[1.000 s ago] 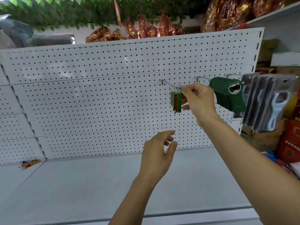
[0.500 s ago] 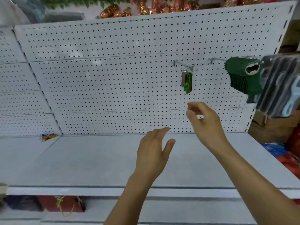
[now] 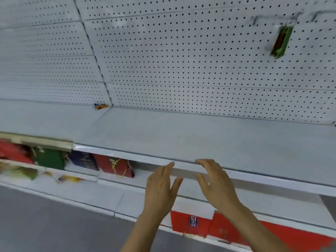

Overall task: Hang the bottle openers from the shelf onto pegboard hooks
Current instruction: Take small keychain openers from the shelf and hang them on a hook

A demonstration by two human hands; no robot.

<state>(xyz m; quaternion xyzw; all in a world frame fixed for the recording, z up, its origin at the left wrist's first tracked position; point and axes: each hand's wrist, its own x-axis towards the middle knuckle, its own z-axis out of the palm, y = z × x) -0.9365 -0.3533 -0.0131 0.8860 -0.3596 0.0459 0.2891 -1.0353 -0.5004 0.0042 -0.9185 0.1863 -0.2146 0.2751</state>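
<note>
1. At the far left, under the shelf's front edge, red, green and dark blue gift boxes (image 3: pixel 49 158) stood side by side on a lower shelf, blurred.
2. Further back, a small orange and blue packet (image 3: pixel 100 106) lay on the shelf (image 3: pixel 181 135) where two panels of the pegboard (image 3: pixel 181 60) met.
3. Left of centre, a red box with a yellow cord (image 3: pixel 116 167) stood on the lower shelf.
4. Near the bottom centre, the left hand (image 3: pixel 160 190) hung in front of the shelf's front lip, fingers straight and loosely spread, holding nothing.
5. Just beside it, apart from it, the right hand (image 3: pixel 216 186) hovered with fingers gently curved and relaxed, also holding nothing.
6. Below both hands, red boxes (image 3: pixel 192 222) sat on the lowest level.
7. At the upper right, well apart from the hands, the green bottle openers (image 3: pixel 281 41) hung from a pegboard hook (image 3: pixel 272 18), tilted and blurred.
</note>
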